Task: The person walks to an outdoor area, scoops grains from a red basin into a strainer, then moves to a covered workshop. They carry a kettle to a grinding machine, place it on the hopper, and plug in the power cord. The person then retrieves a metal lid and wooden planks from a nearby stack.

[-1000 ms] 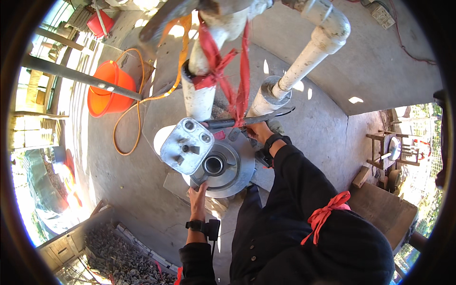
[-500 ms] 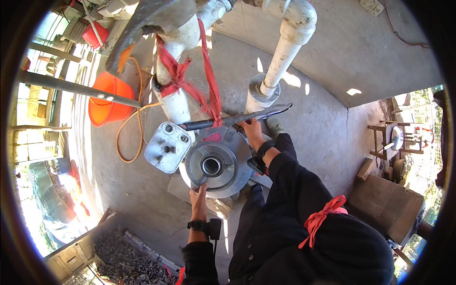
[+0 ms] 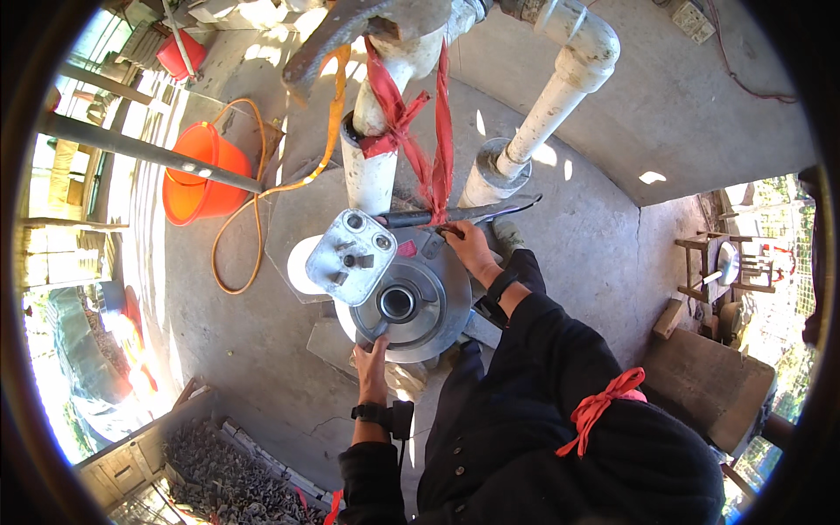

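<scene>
A round grey metal machine housing with an open ring at its middle stands low in front of me. My left hand grips its near rim, thumb on top and fingers curled over the edge. At the far right side, my right hand has its fingers closed near a dark cable. What they pinch there is too small to make out. Over the housing's left side sits a pale metal box with round holes. A red cloth strip hangs from the pipe above and reaches the cable.
White pipes rise beyond the housing. An orange bucket and a looped orange hose lie on the left. A long pole crosses there. At lower left is a wooden bin of dark debris; small stools stand right.
The view has shifted, so the pipes, red strip and pale box sit farther right in it. Both hands keep their places on and beside the housing.
</scene>
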`<state>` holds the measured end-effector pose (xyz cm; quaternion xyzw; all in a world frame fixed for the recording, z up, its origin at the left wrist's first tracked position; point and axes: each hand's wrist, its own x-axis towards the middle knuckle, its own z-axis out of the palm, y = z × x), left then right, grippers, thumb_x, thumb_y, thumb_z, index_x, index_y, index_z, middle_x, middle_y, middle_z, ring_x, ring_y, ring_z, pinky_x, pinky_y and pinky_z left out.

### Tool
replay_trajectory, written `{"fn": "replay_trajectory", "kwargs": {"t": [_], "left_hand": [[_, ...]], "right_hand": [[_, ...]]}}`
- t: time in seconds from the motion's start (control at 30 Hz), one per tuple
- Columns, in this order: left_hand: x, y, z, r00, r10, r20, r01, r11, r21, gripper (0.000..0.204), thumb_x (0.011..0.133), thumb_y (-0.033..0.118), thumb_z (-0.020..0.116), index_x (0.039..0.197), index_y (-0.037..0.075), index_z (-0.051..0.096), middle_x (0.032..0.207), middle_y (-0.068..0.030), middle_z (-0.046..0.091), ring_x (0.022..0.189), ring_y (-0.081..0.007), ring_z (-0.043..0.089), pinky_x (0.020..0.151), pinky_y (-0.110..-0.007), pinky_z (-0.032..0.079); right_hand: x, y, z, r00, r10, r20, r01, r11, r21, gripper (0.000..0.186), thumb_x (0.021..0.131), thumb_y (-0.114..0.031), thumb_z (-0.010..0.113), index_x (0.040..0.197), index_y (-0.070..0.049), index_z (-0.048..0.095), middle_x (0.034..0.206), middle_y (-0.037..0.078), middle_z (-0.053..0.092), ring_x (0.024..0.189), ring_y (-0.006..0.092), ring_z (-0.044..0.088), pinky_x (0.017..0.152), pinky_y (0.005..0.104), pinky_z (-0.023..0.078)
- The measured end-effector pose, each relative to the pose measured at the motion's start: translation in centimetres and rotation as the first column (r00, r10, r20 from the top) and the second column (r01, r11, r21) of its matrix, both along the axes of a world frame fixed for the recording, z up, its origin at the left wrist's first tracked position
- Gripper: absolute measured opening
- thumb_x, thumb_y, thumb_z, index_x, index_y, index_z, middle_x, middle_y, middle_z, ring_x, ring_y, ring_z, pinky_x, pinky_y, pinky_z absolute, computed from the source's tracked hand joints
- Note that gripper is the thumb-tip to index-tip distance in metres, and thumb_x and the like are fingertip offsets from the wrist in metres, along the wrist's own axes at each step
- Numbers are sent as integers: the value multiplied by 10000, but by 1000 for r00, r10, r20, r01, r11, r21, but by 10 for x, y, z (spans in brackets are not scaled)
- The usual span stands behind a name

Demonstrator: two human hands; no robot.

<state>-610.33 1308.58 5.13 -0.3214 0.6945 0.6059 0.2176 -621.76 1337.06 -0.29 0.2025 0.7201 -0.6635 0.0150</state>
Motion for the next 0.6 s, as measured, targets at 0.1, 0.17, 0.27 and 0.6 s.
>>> {"fn": "replay_trajectory", "kwargs": {"t": [0.1,0.17,0.27,0.6], "left_hand": [[0,4,-2,996,41,-82,-45,998,-47,388,804,241,655,1031,-56,548,933,-46,563,847,-117,499,755,-257,401],[1,6,-2,996,45,-81,-51,996,-71,379,807,231,648,1033,-55,548,933,-46,564,843,-117,497,750,-257,400],[2,6,-4,994,47,-97,-53,997,-59,378,809,224,641,1048,-52,541,938,-47,564,841,-120,497,744,-261,402],[0,-2,-8,997,45,-66,-47,998,-34,293,804,220,643,969,4,535,806,7,495,703,-71,418,601,-236,354]], "right_hand": [[1,-6,4,1000,25,9,-26,976,216,208,846,-104,589,1033,-67,672,871,125,625,805,260,592,752,331,464],[3,-12,5,999,-37,-37,46,955,292,201,847,-112,587,1024,-85,678,859,118,601,818,272,557,788,356,434],[7,-22,4,991,-97,-97,127,915,383,199,850,-122,584,1022,-110,683,863,108,574,847,285,514,832,379,396],[17,-35,14,986,-129,-108,163,883,440,249,847,-120,599,1087,-139,664,985,104,554,931,296,489,847,372,405]]}}
